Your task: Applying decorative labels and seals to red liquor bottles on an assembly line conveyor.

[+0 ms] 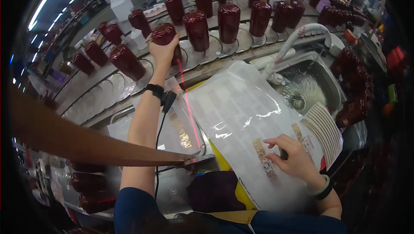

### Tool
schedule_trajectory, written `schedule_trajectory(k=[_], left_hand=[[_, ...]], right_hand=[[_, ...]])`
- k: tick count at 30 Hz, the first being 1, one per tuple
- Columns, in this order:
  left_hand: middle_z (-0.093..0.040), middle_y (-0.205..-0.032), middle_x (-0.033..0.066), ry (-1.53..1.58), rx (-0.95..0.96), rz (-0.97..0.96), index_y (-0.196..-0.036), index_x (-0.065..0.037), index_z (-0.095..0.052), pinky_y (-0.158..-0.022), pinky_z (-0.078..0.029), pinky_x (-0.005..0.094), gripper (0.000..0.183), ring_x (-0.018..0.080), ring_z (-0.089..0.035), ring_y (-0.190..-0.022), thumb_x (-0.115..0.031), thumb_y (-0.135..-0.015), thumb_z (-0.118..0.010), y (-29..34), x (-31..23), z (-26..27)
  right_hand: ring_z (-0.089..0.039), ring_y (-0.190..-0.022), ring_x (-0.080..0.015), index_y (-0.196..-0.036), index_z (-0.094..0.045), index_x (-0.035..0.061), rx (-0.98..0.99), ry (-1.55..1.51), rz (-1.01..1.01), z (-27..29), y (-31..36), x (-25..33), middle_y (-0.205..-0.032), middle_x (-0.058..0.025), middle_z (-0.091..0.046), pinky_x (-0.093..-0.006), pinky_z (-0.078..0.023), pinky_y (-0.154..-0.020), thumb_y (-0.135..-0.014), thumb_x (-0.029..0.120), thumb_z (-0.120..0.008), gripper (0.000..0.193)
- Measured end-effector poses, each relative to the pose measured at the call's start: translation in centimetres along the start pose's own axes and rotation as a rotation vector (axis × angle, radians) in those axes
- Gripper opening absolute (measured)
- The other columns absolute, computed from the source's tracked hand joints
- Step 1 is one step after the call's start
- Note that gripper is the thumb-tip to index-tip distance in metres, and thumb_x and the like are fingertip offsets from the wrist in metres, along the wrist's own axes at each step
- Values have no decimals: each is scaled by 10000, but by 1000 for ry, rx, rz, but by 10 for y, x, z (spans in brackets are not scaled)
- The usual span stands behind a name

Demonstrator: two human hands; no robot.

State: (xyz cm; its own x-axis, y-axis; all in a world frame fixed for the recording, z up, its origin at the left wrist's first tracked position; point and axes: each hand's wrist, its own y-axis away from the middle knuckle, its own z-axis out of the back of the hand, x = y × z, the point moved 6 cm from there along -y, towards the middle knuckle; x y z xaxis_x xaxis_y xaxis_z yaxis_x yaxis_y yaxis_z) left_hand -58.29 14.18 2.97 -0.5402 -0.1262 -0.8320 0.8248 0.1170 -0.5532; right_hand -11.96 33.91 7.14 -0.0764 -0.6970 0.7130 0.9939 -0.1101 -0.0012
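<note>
My left hand (164, 50) is stretched far forward, its fingers wrapped round a glossy dark red bottle (164, 34) on the conveyor. My right hand (292, 156) hovers over or rests on a translucent plastic sheet (233, 100); which, I cannot tell. Its thumb and forefinger are apart, while a small dark thing (283, 154) shows in the curl of the other fingers. Beside that hand lies a strip of gold decals (264, 158) on the sheet. More gold lettering (181, 132) lies on a pale sheet below my left forearm.
Several dark red bottles (196, 29) stand along the curved conveyor (215, 55). On the right a tap (280, 57) arches over a metal sink (334, 98). A brown bar (95, 145) crosses from the left. Dark cloth (213, 193) lies near me, and a striped sheet (322, 132) beside the sink.
</note>
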Motion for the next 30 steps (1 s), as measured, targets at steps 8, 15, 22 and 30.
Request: schedule_trajectory(k=[8, 15, 22, 30], left_hand=[[-682, -1108, 119, -15, 53, -5, -1188, 27, -591, -863, -538, 350, 692, 215, -664, -970, -268, -677, -953, 10, -5, -39], [-637, -1218, 130, 168, 41, -63, -1299, -7, -533, -963, -508, 358, 791, 224, -634, -1089, -265, -679, -949, 26, -48, 0], [-685, -1179, 93, 48, -232, -52, -1268, 18, -634, -906, -553, 321, 400, 160, -670, -1002, -190, -946, -747, 89, -190, 165], [-652, -1248, 124, 444, -324, 309, -1407, -70, -537, -976, -539, 432, 715, 272, -649, -1126, -631, -964, -539, 254, -250, 286]], right_hand=[[-615, -656, -201, -1191, -702, 79, -61, -16, 55, -16, 12, -9, -922, -75, -662, -316, -501, -652, -871, 156, -787, 341], [-631, -721, -224, -1184, -693, 92, -17, -92, -32, -15, 26, -5, -931, -72, -663, -331, -509, -680, -881, 165, -779, 324], [-650, -757, -242, -1201, -680, 112, 57, -166, 135, -35, 39, 29, -967, -70, -664, -342, -517, -682, -869, 171, -789, 354], [-669, -861, -304, -1391, -591, 127, 125, -337, 476, -77, 62, 102, -1150, -125, -645, -381, -553, -749, -799, 188, -849, 649]])
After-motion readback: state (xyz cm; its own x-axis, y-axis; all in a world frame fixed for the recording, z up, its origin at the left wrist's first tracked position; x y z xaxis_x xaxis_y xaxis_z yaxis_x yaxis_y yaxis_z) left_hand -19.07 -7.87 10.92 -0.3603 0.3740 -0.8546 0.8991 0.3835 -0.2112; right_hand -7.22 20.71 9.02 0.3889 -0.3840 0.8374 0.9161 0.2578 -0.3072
